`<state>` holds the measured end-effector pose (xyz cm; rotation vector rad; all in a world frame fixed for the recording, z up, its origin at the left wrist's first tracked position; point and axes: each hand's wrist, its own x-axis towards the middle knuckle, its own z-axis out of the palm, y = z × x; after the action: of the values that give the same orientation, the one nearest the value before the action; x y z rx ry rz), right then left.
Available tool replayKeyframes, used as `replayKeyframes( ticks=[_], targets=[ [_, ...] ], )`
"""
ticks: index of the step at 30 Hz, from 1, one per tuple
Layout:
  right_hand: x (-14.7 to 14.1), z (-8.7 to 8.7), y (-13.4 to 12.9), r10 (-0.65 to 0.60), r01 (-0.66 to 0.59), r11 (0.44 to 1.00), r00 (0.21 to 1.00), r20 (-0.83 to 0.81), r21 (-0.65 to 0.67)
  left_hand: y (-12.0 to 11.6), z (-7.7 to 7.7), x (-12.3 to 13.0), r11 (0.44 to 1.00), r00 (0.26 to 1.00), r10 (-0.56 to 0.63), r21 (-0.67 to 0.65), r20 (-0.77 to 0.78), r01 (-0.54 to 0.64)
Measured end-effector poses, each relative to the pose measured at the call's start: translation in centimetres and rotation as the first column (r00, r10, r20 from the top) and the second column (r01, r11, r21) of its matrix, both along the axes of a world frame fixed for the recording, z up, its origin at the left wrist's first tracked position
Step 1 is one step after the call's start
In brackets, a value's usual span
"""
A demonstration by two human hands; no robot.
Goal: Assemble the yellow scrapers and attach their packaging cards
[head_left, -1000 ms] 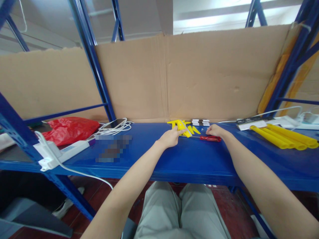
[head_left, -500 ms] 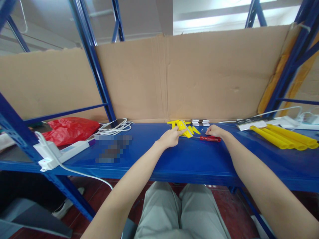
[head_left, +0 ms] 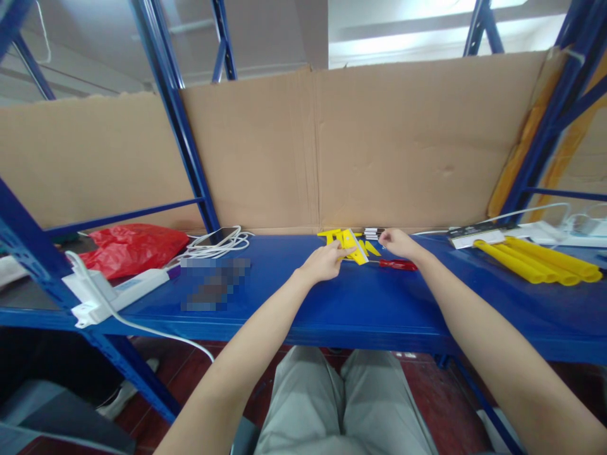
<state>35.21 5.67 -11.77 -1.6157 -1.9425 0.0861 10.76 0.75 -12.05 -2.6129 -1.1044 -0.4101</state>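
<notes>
One smooth, angular yellow piece [head_left: 351,242] pinched by left fingers [head_left: 337,254]; right fingers [head_left: 387,237] curled, hold unclear.

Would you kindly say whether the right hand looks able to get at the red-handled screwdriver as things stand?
Probably yes: the screwdriver lies largely uncovered on the blue shelf, close to the right hand, with nothing seen between them. Whether that hand holds something small is unclear.

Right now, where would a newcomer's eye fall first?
Likely on the crumpled red bag at the left, just behind the white power strip. Next come the yellow piece in the left hand, near the middle, and the red-handled screwdriver lying to its right. The yellow tubes at the right also stand out.
</notes>
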Motion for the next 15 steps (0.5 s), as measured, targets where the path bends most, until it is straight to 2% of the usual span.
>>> replayKeyframes(
  ticks=[7, 12, 15],
  targets=[
    [-2.6, 0.6, -1.7, 0.252, -0.245, 0.962, 0.967, -0.043, 0.119, -0.2, 0.3, -0.2, 0.996, 0.996, 0.089, 0.008, -0.008, -0.089],
    [-4.3, 0.4, -2.2, 0.444, -0.435, 0.88, 0.896, -0.008, 0.192, -0.3, 0.4, -0.2, 0.992, 0.991, 0.129, 0.002, 0.019, -0.129],
    [-4.7, 0.0, -2.1, 0.502, -0.497, 0.836, 0.864, 0.038, 0.234, -0.4, 0.6, -0.2, 0.99, 0.99, 0.139, -0.002, 0.031, -0.139]
  ],
)
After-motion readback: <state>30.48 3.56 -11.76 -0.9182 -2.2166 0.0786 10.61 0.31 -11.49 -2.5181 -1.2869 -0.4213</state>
